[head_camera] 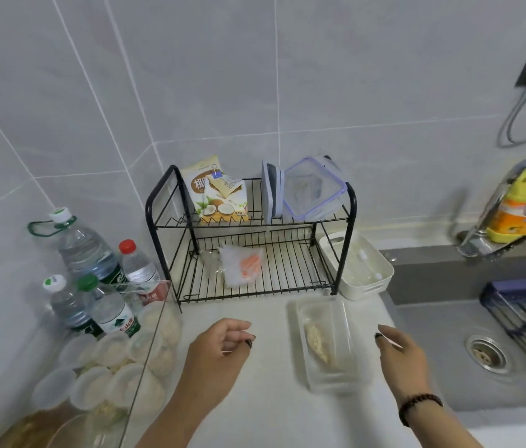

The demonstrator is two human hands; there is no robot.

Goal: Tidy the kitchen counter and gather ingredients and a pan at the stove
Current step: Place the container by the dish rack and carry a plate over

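Your two bare hands hover over a white kitchen counter [255, 409], one on each side of a clear plastic container [328, 344] that sits on the worktop just left of the sink [449, 350]. Your left hand [219, 347] hangs with its fingers loosely curled and holds nothing. Your right hand [399, 354], a dark bead bracelet [418, 407] at the wrist, has its fingers extended toward the container without touching it, and it too holds nothing. Inside the container lies a pale, crumbly piece of food [318, 347]; blur makes it hard to say what it is.

Behind the container stands a black two-tier wire rack [252, 234]. Its upper shelf carries a coconut-printed packet [224, 202] shut with a clip, and a lidded clear box [313, 189] propped on its side. A clear bag with orange pieces [244, 265] lies on the lower shelf. A white tray [357, 265] rests against the rack's right leg.

In the left corner stand several water bottles [93, 270], and in front of them a cluster of small round tubs [116, 373] seen partly through a glass panel [145, 360]. A chrome tap [513, 202] arches over the sink, with a yellow and orange bottle [520, 211] behind it.
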